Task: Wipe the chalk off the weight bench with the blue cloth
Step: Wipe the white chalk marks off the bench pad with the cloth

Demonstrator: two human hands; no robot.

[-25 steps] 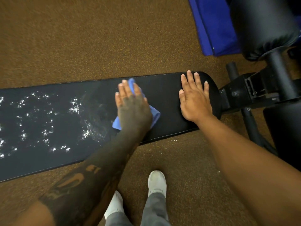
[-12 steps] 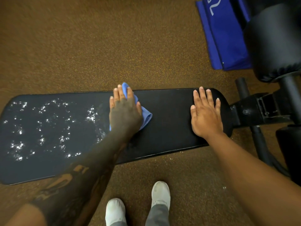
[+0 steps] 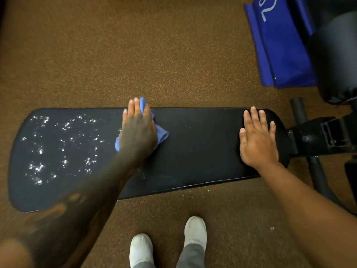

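Note:
A long black weight bench pad lies crosswise in front of me. White chalk specks cover its left third; the pad right of my left hand looks dark with only faint smears. My left hand presses flat on the blue cloth, near the pad's far edge, at the border of the chalked area. Cloth corners stick out above my fingers and to the right. My right hand rests flat with spread fingers on the pad's right end, holding nothing.
The black bench frame and bracket join the pad at the right, with a black padded roller above. A blue mat or bag lies on the brown speckled floor at top right. My white shoes stand just in front of the bench.
My left hand has slid the blue cloth leftward and toward the pad's far edge, into the chalk. The smeared patch beside it has gone. My right hand has stayed flat on the right end.

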